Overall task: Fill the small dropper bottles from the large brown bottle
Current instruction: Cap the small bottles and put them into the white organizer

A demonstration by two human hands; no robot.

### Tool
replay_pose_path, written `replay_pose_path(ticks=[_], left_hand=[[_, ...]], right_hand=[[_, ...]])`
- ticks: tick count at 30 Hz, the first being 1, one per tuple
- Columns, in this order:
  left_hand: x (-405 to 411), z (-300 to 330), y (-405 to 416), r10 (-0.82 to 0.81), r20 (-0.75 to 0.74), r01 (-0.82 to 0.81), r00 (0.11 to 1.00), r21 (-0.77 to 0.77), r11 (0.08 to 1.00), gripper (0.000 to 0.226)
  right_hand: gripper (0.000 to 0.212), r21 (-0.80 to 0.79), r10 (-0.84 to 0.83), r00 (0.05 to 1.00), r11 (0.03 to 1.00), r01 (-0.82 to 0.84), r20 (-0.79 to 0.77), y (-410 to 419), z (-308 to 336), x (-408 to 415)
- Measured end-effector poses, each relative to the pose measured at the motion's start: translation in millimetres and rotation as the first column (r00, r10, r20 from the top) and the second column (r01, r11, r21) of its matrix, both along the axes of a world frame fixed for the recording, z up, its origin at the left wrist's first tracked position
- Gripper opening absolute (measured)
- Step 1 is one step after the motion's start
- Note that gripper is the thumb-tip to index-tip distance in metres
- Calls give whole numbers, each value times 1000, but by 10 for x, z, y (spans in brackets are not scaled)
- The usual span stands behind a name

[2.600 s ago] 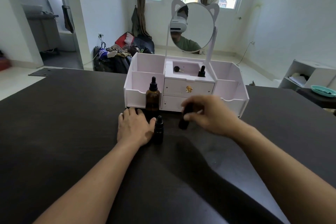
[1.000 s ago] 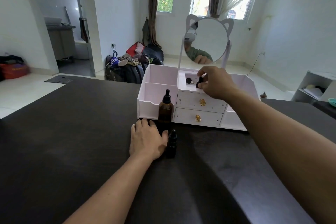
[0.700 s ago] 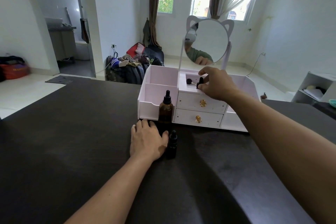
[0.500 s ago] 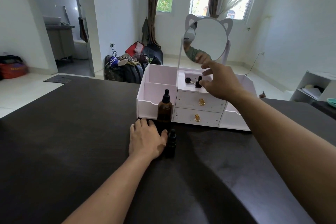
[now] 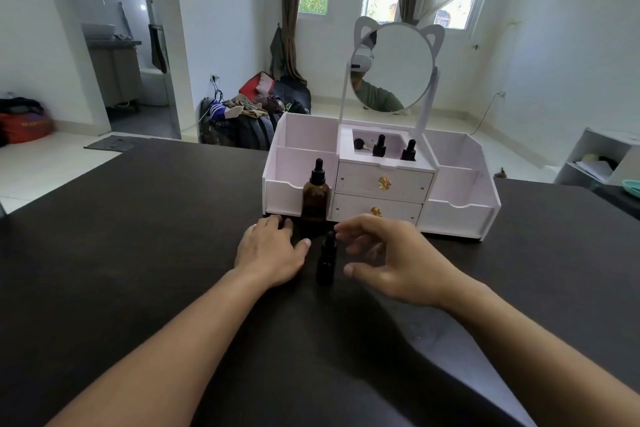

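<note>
The large brown bottle with a black dropper cap stands upright on the dark table, just before the white organizer. In front of it stands one small black dropper bottle. My left hand lies flat on the table to the left of it, thumb close to it. My right hand hovers to its right, fingers and thumb spread around it without touching. Two more small dropper bottles, one and another, stand in the organizer's top recess.
The organizer has two drawers with gold knobs, open side bins and a round cat-ear mirror. A small black ball-headed item lies in the top recess. The dark table stretches wide on both sides.
My right hand left a small bottle in the organizer's top recess, let go, and came back down beside the small bottle on the table. My left hand stayed put.
</note>
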State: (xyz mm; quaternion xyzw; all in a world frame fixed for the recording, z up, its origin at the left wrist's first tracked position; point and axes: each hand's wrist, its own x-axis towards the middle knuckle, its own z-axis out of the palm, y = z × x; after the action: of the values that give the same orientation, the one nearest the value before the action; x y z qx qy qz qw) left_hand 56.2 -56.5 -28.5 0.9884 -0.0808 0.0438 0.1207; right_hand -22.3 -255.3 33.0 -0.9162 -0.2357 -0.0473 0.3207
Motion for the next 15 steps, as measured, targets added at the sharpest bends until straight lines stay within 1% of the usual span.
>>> replay_pose_path(ticks=[4,6,9,12,15], left_hand=[[-79,5,75,-56,-28,56,998,17,998,64],[-100,11,45,-63,-24,64,998,45,997,64],[-107,4,42,-62,-38,63,997,45,997,63],[-89,-24,47,-70,-39,72,997,51,996,64],[-77,-34,41,-63,-40,65,997,49,997,64]], right_hand=[[55,8,4,1000,1000,-4,-30,96,-18,-15],[51,11,-29,1000,1000,29,-11,144,-20,1],[42,25,-96,995,995,95,17,225,-37,36],[32,28,-127,991,992,126,46,289,-62,75],[32,29,-145,988,989,144,46,300,-53,99]])
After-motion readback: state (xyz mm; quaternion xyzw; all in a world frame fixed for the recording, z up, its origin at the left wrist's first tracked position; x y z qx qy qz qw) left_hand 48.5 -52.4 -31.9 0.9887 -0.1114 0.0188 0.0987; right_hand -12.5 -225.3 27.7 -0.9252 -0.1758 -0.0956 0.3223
